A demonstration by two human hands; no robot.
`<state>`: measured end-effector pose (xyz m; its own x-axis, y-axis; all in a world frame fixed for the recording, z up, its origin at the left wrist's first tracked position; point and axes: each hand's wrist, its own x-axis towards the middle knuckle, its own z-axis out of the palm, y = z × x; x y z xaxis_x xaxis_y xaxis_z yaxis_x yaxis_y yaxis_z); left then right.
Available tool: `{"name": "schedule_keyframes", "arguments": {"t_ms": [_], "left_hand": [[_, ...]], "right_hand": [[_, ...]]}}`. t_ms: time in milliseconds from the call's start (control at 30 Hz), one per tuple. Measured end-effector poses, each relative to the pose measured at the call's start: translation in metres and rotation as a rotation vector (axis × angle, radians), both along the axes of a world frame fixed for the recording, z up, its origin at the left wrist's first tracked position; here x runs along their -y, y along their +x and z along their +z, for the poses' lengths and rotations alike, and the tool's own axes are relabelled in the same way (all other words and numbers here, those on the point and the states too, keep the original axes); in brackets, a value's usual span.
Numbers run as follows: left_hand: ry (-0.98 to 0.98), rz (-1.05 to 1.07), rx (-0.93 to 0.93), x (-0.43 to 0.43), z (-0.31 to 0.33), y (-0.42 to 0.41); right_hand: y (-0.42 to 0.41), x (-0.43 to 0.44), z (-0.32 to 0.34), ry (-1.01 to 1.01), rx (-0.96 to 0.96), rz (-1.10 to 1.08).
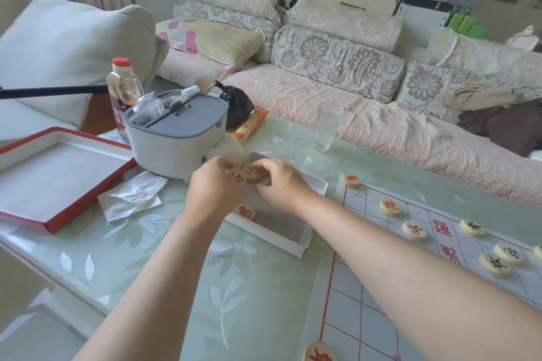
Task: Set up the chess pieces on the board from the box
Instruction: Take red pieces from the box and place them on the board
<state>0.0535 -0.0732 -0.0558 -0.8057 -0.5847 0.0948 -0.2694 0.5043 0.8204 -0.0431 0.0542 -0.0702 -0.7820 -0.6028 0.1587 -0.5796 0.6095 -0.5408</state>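
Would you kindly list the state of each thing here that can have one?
Box: open, one red-marked piece visible inside.
Box lid: off, lying upturned on the table.
Left hand: closed on pieces above the box.
Right hand: closed on pieces above the box.
Board: unrolled, partly set.
Drinking glass: upright, nearly empty.
Bottle: capped, upright.

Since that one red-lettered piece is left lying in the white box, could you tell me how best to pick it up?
Pinch the red-lettered piece across its round rim, coming from above. It lies flat, face up, beside the near wall of the white box, under the left hand, so only its far and right sides look free for fingertips.
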Motion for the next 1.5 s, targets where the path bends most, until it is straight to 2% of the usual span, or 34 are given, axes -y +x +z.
{"name": "schedule_keyframes", "arguments": {"t_ms": [267, 333, 467, 633, 1033, 1233, 1367, 1500], "left_hand": [[0.025, -0.018, 0.023, 0.008, 0.0, 0.004], [0.025, -0.04, 0.021, 0.005, 0.002, 0.002], [-0.007, -0.067, 0.042, 0.001, 0.005, 0.0], [-0.078, -0.104, 0.054, -0.005, 0.008, 0.002], [-0.127, -0.268, 0.045, -0.053, 0.01, -0.009], [-0.125, -0.348, 0.035, -0.084, 0.009, -0.012], [-0.142, -0.37, 0.033, -0.095, 0.008, -0.012], [-0.168, -0.397, 0.036, -0.102, 0.005, -0.01]], "right_hand": [[-0.029, 0.03, -0.011, 0.37, -0.164, -0.046], [-0.033, 0.034, -0.012, 0.401, -0.198, -0.038], [-0.032, 0.036, -0.012, 0.399, -0.256, -0.017], [-0.028, 0.018, -0.01, 0.317, -0.241, -0.036], [0.017, -0.126, 0.024, -0.12, -0.087, -0.303], [0.07, -0.174, 0.013, 0.003, -0.037, -0.28], [0.089, -0.182, 0.001, 0.118, -0.074, -0.178], [0.094, -0.185, -0.009, 0.154, -0.108, -0.212]]}}
